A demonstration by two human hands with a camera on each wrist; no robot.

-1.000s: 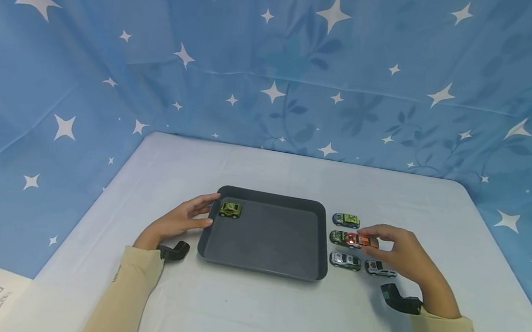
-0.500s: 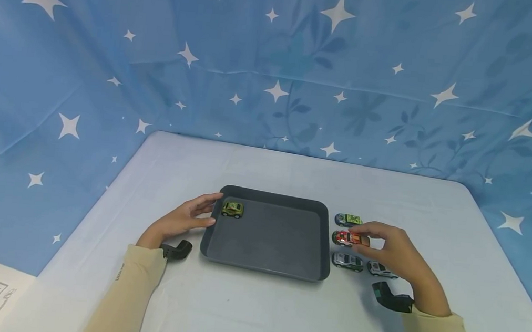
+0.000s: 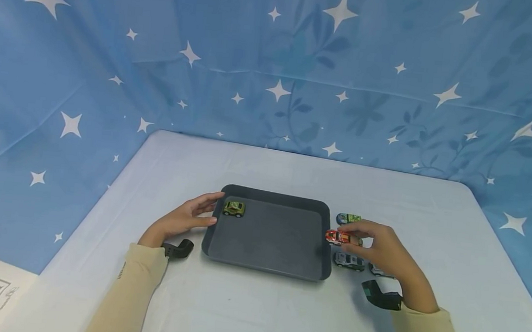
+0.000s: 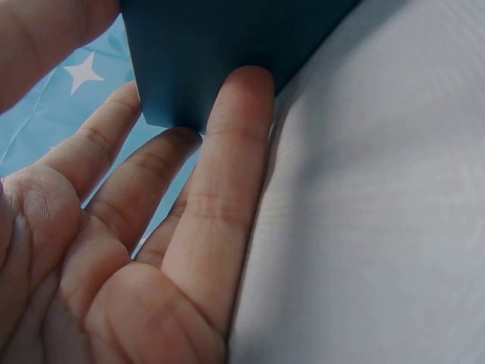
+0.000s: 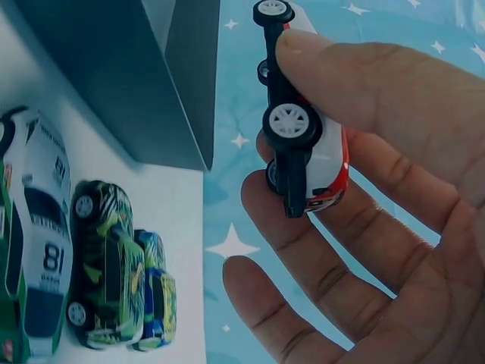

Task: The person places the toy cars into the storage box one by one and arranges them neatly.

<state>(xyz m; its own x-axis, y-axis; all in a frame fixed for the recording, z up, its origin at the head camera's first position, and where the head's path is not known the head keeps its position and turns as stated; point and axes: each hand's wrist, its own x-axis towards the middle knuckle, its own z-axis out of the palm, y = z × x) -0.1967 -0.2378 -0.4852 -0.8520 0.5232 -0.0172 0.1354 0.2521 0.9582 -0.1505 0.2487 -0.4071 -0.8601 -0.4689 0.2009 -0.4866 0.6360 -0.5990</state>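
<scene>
My right hand pinches a red toy car between thumb and fingers, at the right rim of a dark grey tray. In the right wrist view, the held car is lifted, its black underside and white wheels toward the camera. My left hand touches the tray's left side with its fingers spread. Up close in the left wrist view, its fingertips rest against the tray's outer wall. A yellow-green toy car sits in the tray's far left corner.
Right of the tray stand a blue-and-green toy car, a silver one and a white one partly behind my wrist. The right wrist view also shows a camouflage-patterned car. A blue star-patterned cloth hangs behind the white table.
My right hand has carried the red car leftward, from above the parked cars to the tray's right rim. The left hand keeps its place at the tray; the view has shifted slightly.
</scene>
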